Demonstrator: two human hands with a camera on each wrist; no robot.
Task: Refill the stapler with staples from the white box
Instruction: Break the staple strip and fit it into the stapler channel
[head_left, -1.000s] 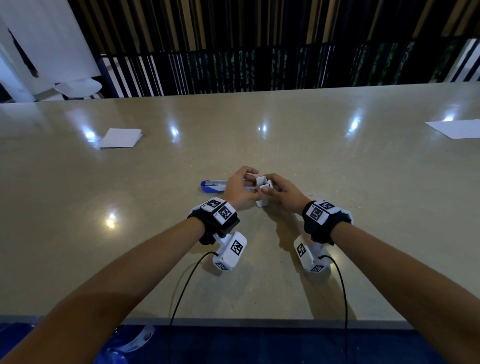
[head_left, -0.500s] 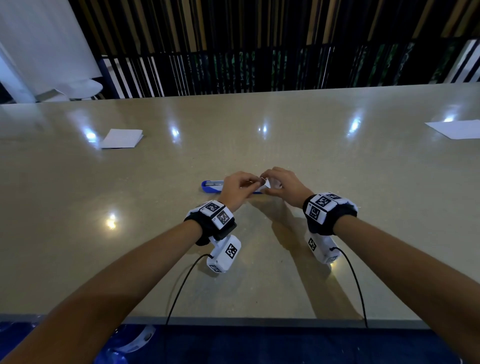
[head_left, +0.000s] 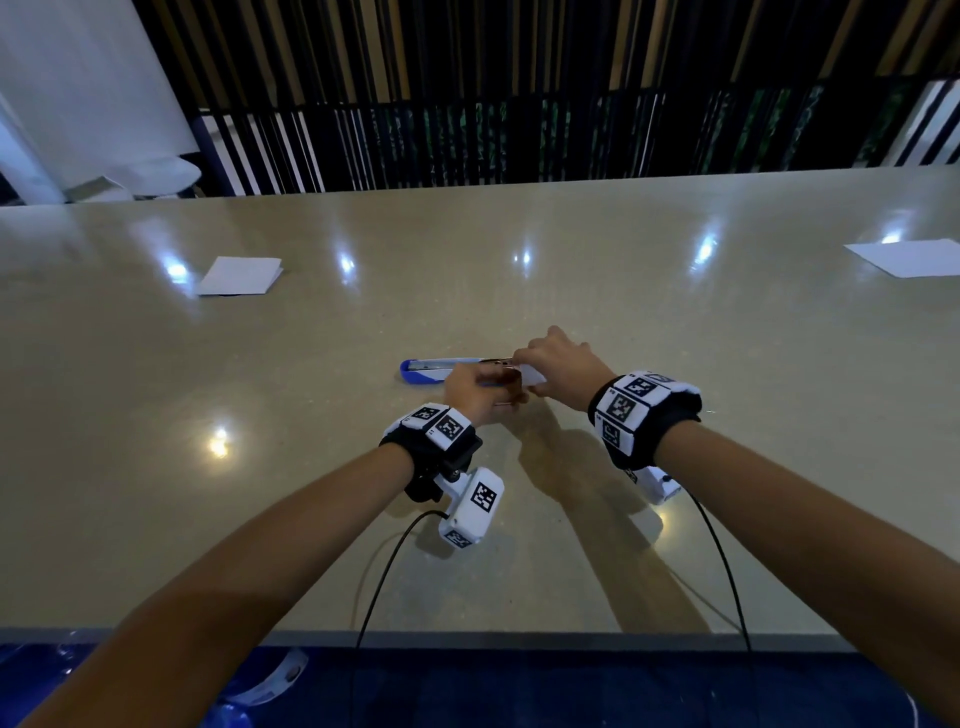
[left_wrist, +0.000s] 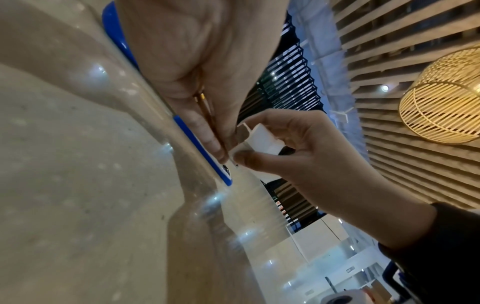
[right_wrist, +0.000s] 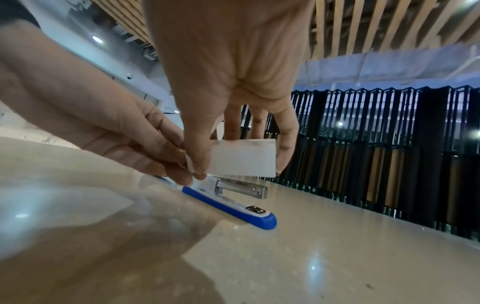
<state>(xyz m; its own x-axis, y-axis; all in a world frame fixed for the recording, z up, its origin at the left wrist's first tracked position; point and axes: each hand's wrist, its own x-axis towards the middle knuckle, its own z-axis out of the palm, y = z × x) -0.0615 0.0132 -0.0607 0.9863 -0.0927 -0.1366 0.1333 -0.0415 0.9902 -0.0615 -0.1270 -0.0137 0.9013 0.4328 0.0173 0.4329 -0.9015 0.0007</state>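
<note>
The box (right_wrist: 242, 158), a second ago upright by the desk (head_left: 519, 260), is now lifted and tipped in the right hand (head_left: 558, 364) above the open stapler (right_wrist: 233, 197). The left hand (head_left: 475, 389) pinches a staple strip (left_wrist: 205, 111) drawn from it, so loading seems next. Papers (head_left: 239, 275) lie far left and right, well apart; nothing blocks.

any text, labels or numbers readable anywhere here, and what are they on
No readable words or numbers in any view.
White box, held by the right hand: faces look blank.
Stapler: no brand or marking can be made out.
Wristband tags: black-and-white square code patterns, not text.
Paper sheets on the table: blank as far as can be told.
</note>
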